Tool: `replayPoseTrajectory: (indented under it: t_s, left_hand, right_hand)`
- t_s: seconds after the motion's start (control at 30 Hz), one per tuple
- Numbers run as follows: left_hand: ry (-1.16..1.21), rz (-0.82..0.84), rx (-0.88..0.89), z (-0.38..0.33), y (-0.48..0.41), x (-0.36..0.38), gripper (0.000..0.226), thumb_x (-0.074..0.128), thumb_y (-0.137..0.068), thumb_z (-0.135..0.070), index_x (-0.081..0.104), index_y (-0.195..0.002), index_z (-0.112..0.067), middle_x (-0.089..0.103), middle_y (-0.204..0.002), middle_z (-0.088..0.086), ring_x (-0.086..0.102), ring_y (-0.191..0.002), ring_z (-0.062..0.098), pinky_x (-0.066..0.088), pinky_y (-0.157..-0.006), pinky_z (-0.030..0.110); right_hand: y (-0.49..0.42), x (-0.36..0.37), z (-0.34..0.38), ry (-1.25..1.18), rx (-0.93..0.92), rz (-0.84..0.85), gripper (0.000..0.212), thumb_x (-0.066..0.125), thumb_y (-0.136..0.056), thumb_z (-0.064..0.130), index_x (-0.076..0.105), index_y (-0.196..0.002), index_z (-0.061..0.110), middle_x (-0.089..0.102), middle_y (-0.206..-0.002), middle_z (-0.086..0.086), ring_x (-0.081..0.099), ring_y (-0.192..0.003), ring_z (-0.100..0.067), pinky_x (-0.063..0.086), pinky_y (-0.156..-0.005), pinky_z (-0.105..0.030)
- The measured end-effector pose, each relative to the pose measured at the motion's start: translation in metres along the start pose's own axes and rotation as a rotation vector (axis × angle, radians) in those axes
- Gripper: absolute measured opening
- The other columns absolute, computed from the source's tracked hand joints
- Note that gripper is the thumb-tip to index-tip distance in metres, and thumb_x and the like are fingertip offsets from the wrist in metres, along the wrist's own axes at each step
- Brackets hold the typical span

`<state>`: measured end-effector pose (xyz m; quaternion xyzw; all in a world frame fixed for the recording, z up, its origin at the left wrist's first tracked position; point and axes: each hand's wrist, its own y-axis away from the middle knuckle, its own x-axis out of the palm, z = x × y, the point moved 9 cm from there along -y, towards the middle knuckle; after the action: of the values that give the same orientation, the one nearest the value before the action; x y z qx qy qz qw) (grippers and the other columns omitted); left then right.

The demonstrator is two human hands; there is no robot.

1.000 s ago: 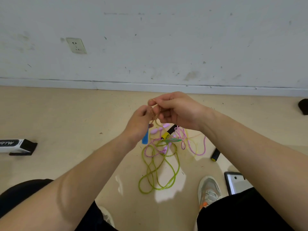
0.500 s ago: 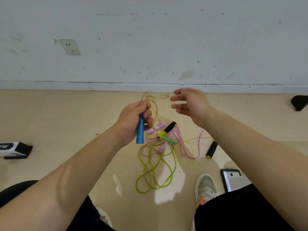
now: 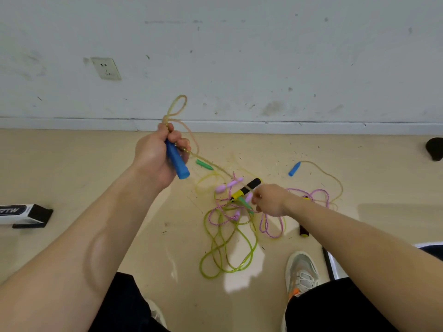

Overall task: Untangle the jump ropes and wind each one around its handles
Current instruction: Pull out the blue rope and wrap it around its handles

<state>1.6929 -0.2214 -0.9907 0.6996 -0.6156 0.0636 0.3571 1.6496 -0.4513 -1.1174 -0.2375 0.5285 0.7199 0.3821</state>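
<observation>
Beige floor (image 3: 96,168) below scuffed wall (image 3: 239,56), left hand (image 3: 153,159) raised, clenched round blue handle (image 3: 178,164) with tan rope (image 3: 185,101) looped above, right hand (image 3: 271,200) low in tangled ropes (image 3: 225,209) on floor, grasp unclear.

Bare indoor room, likely a plain workspace: scuffed white wall (image 3: 239,56) above a beige floor (image 3: 72,164), wall socket (image 3: 106,68) low on that wall, baseboard (image 3: 287,127) running beneath it. No furniture to narrow it down.
</observation>
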Motion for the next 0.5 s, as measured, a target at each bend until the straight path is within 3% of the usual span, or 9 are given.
replayPoseTrajectory:
  t_s: [0.1,0.17,0.3,0.43,0.5]
  left_hand:
    - [-0.322,-0.169,0.164,-0.009,-0.009,-0.022,0.028,0.038,-0.109,-0.024,0.055,-0.088,-0.014,0.054,-0.066,-0.003,0.056,-0.054,0.014,0.052,-0.062,0.028]
    - [-0.585,-0.189,0.228,-0.003,-0.012,-0.022,0.024,0.039,-0.108,-0.023,0.058,-0.098,-0.013,0.061,-0.075,-0.001,0.062,-0.064,0.016,0.056,-0.07,0.032]
    - [-0.824,-0.055,0.214,0.033,-0.01,-0.005,0.021,0.039,-0.107,-0.017,0.06,-0.106,-0.014,0.073,-0.097,0.001,0.067,-0.085,0.022,0.052,-0.075,0.031]
    - [-0.952,0.145,0.198,0.07,0.004,0.025,0.022,0.047,-0.105,-0.014,0.068,-0.104,-0.016,0.07,-0.1,-0.003,0.067,-0.09,0.018,0.048,-0.06,0.012]
    - [-1.014,0.2,0.182,0.082,0.01,0.033,0.021,0.049,-0.104,-0.02,0.07,-0.101,-0.018,0.071,-0.101,-0.004,0.071,-0.088,0.018,0.057,-0.065,0.025]
  right_hand:
    - [0.007,-0.032,0.014,-0.387,-0.049,-0.073,0.027,0.046,-0.103,0.017,0.066,-0.105,0.0,0.077,-0.088,-0.009,0.068,-0.069,-0.018,0.054,-0.063,-0.024]
    - [0.018,-0.054,0.034,-0.671,-0.135,-0.095,0.024,0.046,-0.105,0.018,0.064,-0.108,0.001,0.076,-0.079,-0.006,0.064,-0.06,-0.018,0.052,-0.058,-0.024]
    - [0.043,-0.092,0.072,-1.067,-0.3,-0.072,0.024,0.042,-0.107,0.015,0.06,-0.114,0.0,0.071,-0.071,-0.005,0.057,-0.052,-0.014,0.047,-0.058,-0.025]
    - [0.059,-0.108,0.091,-1.314,-0.374,-0.005,0.029,0.04,-0.107,0.014,0.057,-0.121,-0.004,0.069,-0.069,-0.003,0.056,-0.052,-0.013,0.048,-0.056,-0.023]
    - [0.061,-0.113,0.093,-1.396,-0.393,-0.002,0.028,0.039,-0.107,0.014,0.057,-0.121,-0.003,0.068,-0.069,-0.004,0.056,-0.053,-0.013,0.05,-0.055,-0.022]
